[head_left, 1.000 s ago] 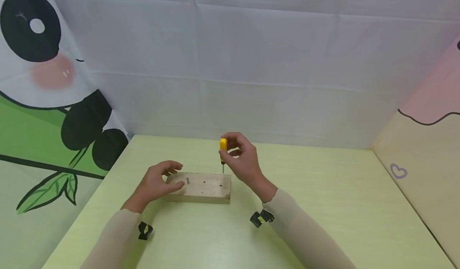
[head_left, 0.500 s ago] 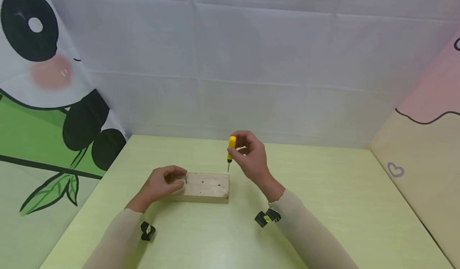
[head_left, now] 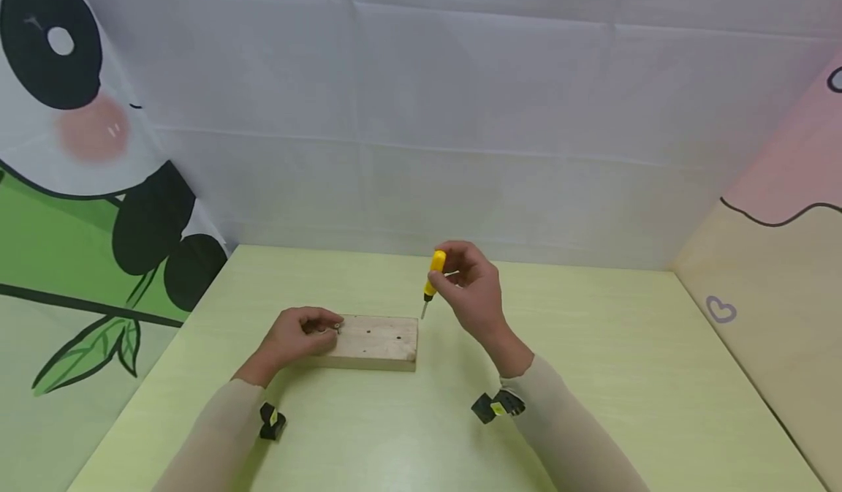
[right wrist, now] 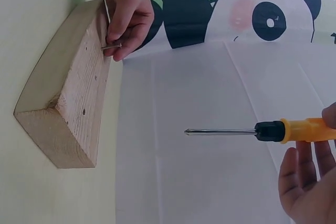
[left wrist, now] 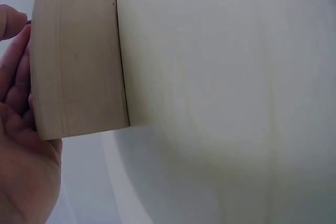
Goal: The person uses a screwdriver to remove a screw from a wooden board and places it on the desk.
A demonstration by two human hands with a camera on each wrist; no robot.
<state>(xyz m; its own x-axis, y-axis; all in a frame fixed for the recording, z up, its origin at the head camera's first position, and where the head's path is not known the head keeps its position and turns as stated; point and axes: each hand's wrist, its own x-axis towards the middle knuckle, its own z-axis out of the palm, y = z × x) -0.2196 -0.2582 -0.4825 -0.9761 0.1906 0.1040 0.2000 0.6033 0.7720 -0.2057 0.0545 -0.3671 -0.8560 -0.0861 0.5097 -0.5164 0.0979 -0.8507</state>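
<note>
A pale wooden block [head_left: 381,346] lies flat on the table, with several small dark holes in its top. Near its left end a screw [right wrist: 112,46] stands up out of the wood, and my left hand [head_left: 296,337] pinches it between thumb and fingers. My right hand [head_left: 476,294] holds a screwdriver [right wrist: 220,131] by its yellow handle, beyond the block's right end. The black collar and bare cross-shaped tip show in the right wrist view; the tip points down, clear of the wood. In the left wrist view the block's side [left wrist: 79,61] hides part of the left fingers.
The light yellow-green table [head_left: 592,375] runs back to a pale grey cloth wall [head_left: 460,112]. A panda print [head_left: 85,141] covers the left side, and a pink and cream panel [head_left: 770,280] stands on the right.
My left hand has closed in on the screw, its fingers drawing together. My right hand has moved right with the screwdriver, away from the block, and the screwdriver now tilts more.
</note>
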